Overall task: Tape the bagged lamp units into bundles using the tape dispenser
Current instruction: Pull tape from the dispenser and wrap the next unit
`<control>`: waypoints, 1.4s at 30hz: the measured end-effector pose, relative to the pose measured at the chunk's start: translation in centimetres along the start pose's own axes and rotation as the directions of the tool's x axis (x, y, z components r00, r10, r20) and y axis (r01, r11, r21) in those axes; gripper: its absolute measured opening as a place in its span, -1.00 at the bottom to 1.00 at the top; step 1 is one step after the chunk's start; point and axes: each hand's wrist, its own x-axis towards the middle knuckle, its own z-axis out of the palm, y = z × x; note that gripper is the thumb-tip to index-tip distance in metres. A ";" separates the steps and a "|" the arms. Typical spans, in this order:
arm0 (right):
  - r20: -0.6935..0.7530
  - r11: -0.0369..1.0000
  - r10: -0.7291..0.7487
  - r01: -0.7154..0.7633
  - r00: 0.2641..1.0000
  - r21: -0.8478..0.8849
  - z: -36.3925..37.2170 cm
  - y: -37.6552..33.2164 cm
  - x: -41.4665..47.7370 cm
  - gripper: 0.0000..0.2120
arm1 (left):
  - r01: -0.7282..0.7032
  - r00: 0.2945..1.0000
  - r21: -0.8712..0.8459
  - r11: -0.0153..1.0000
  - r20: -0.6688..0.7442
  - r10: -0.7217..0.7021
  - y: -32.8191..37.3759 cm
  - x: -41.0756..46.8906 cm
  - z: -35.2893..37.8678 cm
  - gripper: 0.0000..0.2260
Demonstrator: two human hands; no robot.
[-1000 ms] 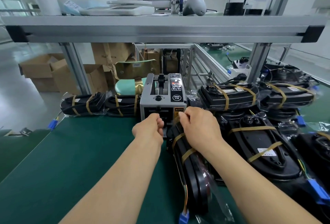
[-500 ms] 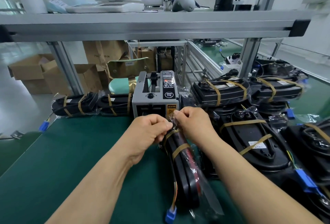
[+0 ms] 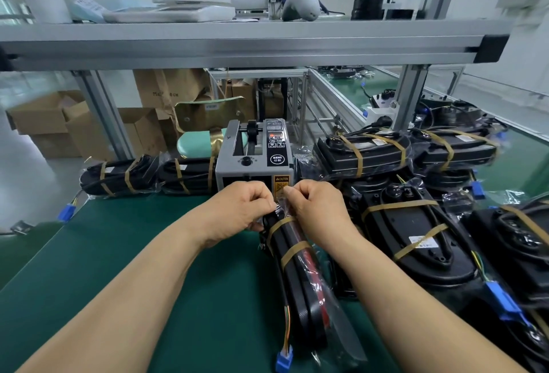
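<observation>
The bagged lamp bundle (image 3: 300,277) stands on its narrow edge on the green mat (image 3: 148,253). It runs from my hands at the centre of the frame down toward the lower edge, and only my fingers at its far end steady it. If I let go of that end carelessly, I judge it could tip left onto the mat or right against the taped bundles (image 3: 413,239) just beside it. The film is the other risk. The loose bag end is crumpled between my hands, and unless it is folded flat, a strip laid over it may wrinkle or stick to my fingertips. The blue connector (image 3: 283,357) near the lower edge could snag if the bundle is dragged.

My left hand (image 3: 237,209) is curled, thumb and forefinger pinching the clear plastic at the bundle's far end. My right hand (image 3: 318,209) is curled likewise, pinching the same plastic from the other side, and the fingertips nearly meet. I cannot tell whether a strip of tape lies between them. Two brown tape bands (image 3: 294,249) already wrap the bundle just below my hands. The tape dispenser (image 3: 255,161) sits just behind my hands, above centre.
</observation>
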 end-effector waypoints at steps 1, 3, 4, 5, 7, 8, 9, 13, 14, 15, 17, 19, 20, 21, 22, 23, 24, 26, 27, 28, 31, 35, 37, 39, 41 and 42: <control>-0.002 1.000 -0.002 0.002 1.000 0.001 0.0 0.0 0.0 -0.66 | 0.002 1.000 0.003 1.000 0.004 -0.002 0.0 0.1 -0.1 -0.84; 0.000 1.000 0.000 0.000 1.000 0.001 0.0 0.1 0.0 -0.67 | 0.012 1.000 -0.004 1.000 0.005 -0.012 0.0 0.2 -0.2 -0.84; 0.001 1.000 0.003 -0.003 1.000 0.002 0.0 0.1 0.1 -0.67 | 0.016 1.000 -0.003 1.000 0.005 -0.016 0.0 0.2 -0.2 -0.84; 0.002 1.000 0.006 -0.006 1.000 0.006 0.0 0.1 0.1 -0.67 | 0.019 1.000 0.002 1.000 0.005 -0.019 0.0 0.3 -0.2 -0.84; 0.006 1.000 0.016 -0.016 1.000 0.020 0.1 0.2 0.0 -0.68 | 0.017 1.000 0.014 1.000 0.006 -0.017 0.0 0.4 -0.2 -0.84; 0.010 1.000 0.019 -0.019 1.000 0.024 0.1 0.2 0.0 -0.68 | 0.014 1.000 0.022 1.000 0.007 -0.014 0.0 0.4 -0.2 -0.84; 0.014 0.999 0.020 -0.021 1.000 0.024 0.1 0.2 0.0 -0.68 | 0.013 1.000 0.029 0.999 0.008 -0.013 0.0 0.4 -0.2 -0.84; 0.014 1.000 0.015 -0.015 1.000 0.023 0.0 0.1 0.0 -0.67 | 0.017 1.000 0.024 1.000 0.015 -0.017 0.2 0.5 -0.3 -0.83; 0.014 1.000 0.013 -0.013 1.000 0.023 0.0 0.1 0.0 -0.66 | 0.017 1.000 0.023 1.000 0.020 -0.018 0.3 0.5 -0.4 -0.83; 0.014 1.000 0.013 -0.014 1.000 0.022 -0.1 0.1 0.0 -0.66 | 0.017 1.000 0.021 1.000 0.024 -0.017 0.3 0.5 -0.4 -0.83; 0.015 1.000 0.014 -0.014 1.000 0.022 -0.1 0.2 -0.1 -0.66 | 0.020 0.999 -0.005 1.000 0.034 -0.019 0.2 0.5 -0.5 -0.83; 0.020 1.000 0.011 -0.012 1.000 0.021 -0.2 0.1 -0.1 -0.66 | 0.026 0.998 -0.042 0.999 0.050 -0.024 0.0 0.5 -0.6 -0.83; 0.019 1.000 0.010 -0.010 1.000 0.020 -0.1 0.1 -0.1 -0.66 | 0.029 0.998 -0.049 0.998 0.060 -0.026 0.0 0.5 -0.7 -0.83; 0.018 1.000 0.008 -0.008 1.000 0.020 -0.1 0.1 -0.1 -0.66 | 0.030 0.997 -0.048 0.998 0.068 -0.027 0.0 0.5 -0.7 -0.82; 0.018 1.000 0.005 -0.006 1.000 0.021 -0.1 0.1 -0.1 -0.66 | 0.029 0.997 -0.041 0.999 0.071 -0.026 0.0 0.6 -0.8 -0.82; 0.020 1.000 0.005 -0.005 1.000 0.021 0.0 0.1 -0.1 -0.66 | 0.026 0.997 -0.033 0.999 0.070 -0.024 0.0 0.6 -0.8 -0.82; 0.023 1.000 0.006 -0.007 1.000 0.021 0.0 0.1 0.0 -0.66 | 0.024 0.997 -0.026 0.999 0.068 -0.022 0.1 0.6 -0.8 -0.81; 0.026 1.000 0.009 -0.010 1.000 0.022 0.1 0.1 0.0 -0.66 | 0.024 0.997 -0.016 1.000 0.070 -0.023 0.2 0.7 -0.8 -0.82; 0.026 1.000 0.010 -0.010 1.000 0.024 0.1 0.1 0.0 -0.66 | 0.024 0.997 -0.009 1.000 0.075 -0.023 0.2 0.7 -0.8 -0.82; 0.027 1.000 0.011 -0.012 1.000 0.025 0.1 0.1 0.0 -0.66 | 0.023 0.997 0.001 1.000 0.080 -0.023 0.3 0.7 -0.9 -0.81; 0.028 1.000 0.009 -0.010 1.000 0.025 0.1 0.2 0.0 -0.66 | 0.023 0.996 0.011 1.000 0.088 -0.024 0.4 0.8 -0.9 -0.81; 0.024 1.000 0.002 -0.002 1.000 0.020 0.0 0.2 0.0 -0.65 | 0.028 0.996 0.002 1.000 0.088 -0.028 0.4 0.7 -1.0 -0.81; 0.023 1.000 0.003 -0.003 1.000 0.017 0.0 0.3 0.0 -0.66 | 0.022 0.995 0.009 1.000 0.093 -0.023 0.6 0.6 -0.9 -0.82; 0.026 1.000 0.004 -0.004 1.000 0.018 0.1 0.3 0.0 -0.66 | 0.016 0.996 0.021 1.000 0.086 -0.018 0.6 0.6 -0.8 -0.81; 0.029 1.000 0.006 -0.007 1.000 0.021 0.1 0.4 0.1 -0.66 | 0.013 0.997 0.033 0.999 0.075 -0.016 0.6 0.6 -0.8 -0.81; 0.027 1.000 0.007 -0.007 1.000 0.021 0.2 0.4 0.1 -0.66 | 0.013 0.997 0.033 0.999 0.070 -0.015 0.6 0.6 -0.7 -0.80</control>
